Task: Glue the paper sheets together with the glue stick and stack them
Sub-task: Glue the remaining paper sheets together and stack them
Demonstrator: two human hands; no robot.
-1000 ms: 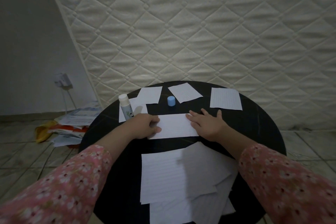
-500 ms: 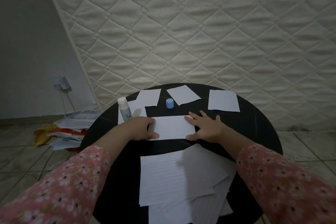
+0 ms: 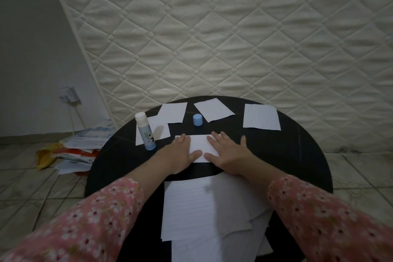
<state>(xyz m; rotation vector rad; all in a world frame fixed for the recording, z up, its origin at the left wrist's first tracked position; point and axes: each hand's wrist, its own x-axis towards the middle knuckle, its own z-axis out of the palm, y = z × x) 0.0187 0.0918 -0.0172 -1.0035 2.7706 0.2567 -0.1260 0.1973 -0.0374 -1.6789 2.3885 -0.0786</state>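
A small white paper sheet [image 3: 199,144] lies in the middle of the round black table [image 3: 119,161]. My left hand [image 3: 180,152] presses flat on its left part and my right hand [image 3: 228,152] presses flat on its right part, fingers spread. The glue stick [image 3: 145,132] stands upright and uncapped at the left, on another sheet [image 3: 159,131]. Its blue cap [image 3: 197,120] stands behind the pressed sheet. Three more small sheets lie along the far edge: one [image 3: 173,111], a second [image 3: 213,109] and a lined one [image 3: 261,116]. A pile of larger lined sheets [image 3: 191,208] lies near me.
A quilted mattress [image 3: 234,38] leans upright right behind the table. On the tiled floor to the left lies a heap of papers and packets [image 3: 76,151]. A wall socket with a cord [image 3: 69,97] is on the left wall.
Both hands have slid inward along the small sheet, closer together, still pressing it flat. The view has shifted slightly.
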